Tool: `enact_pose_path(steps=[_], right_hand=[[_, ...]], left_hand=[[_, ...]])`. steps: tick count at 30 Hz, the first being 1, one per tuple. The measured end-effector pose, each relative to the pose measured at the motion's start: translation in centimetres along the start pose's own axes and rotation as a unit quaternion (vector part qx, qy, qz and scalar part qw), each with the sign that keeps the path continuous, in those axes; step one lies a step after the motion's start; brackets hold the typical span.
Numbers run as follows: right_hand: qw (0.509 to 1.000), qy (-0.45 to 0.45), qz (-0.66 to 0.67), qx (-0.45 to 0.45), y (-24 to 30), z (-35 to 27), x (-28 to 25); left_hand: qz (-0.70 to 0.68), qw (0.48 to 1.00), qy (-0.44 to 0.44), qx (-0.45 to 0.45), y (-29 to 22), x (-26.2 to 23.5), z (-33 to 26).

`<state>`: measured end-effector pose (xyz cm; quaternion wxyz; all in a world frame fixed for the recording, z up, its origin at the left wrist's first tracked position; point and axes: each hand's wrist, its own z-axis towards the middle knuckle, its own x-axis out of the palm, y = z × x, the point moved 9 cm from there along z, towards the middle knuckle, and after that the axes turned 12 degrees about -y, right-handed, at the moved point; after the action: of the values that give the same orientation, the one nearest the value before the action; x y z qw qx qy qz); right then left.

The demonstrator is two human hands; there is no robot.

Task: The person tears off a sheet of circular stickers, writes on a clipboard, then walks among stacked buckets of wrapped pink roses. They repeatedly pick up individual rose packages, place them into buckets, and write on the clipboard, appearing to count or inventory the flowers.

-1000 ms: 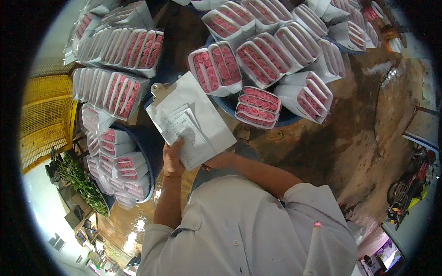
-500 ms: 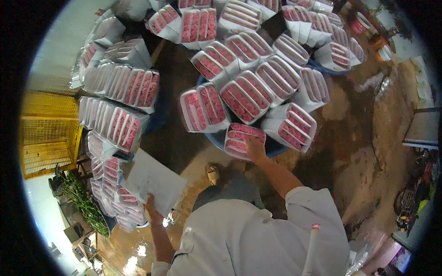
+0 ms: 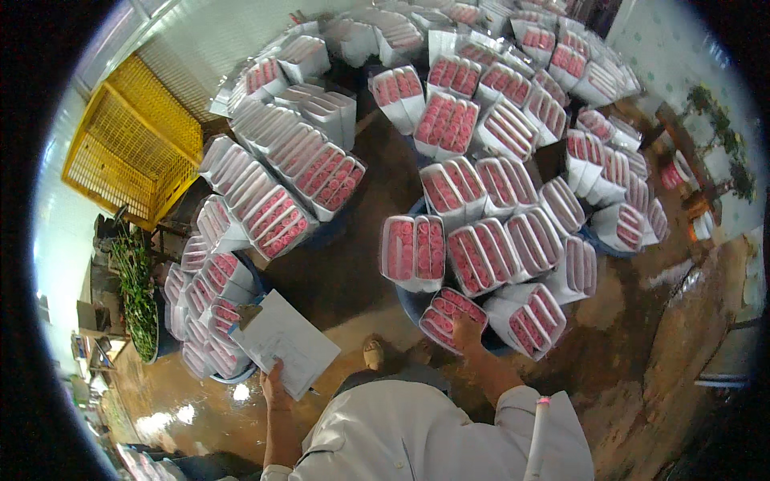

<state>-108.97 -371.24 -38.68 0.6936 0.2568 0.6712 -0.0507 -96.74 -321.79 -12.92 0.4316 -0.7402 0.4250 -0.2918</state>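
So I'm standing here watching; left hand (image 3: 275, 386) has the clipboard (image 3: 290, 341) pinched at its near edge, thumb up on the papers; right hand (image 3: 467, 332) is down on a wrapped bundle of pink roses (image 3: 440, 319), which sits tilted at the near edge of the blue tub (image 3: 411, 304), just beside another white-wrapped bunch (image 3: 525, 322); can't tell if those right fingers are spread or pinching, too small from here; looks like the handling-a-bundle step to me; imo any lift from there calls for a wrapper grip, not squished blooms, and a level clipboard
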Motion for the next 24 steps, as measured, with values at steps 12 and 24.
enact_pose_path(steps=[12,24], right_hand=[[0.999,-0.029,-0.007,-0.020,-0.1,1.4,-0.8],[0.988,-0.149,0.027,0.010,0.1,1.1,0.6]], left_hand=[[-0.040,0.999,-0.018,-0.010,3.2,-3.1,2.4],[0.065,0.995,-0.057,0.047,3.0,-6.3,1.7]])
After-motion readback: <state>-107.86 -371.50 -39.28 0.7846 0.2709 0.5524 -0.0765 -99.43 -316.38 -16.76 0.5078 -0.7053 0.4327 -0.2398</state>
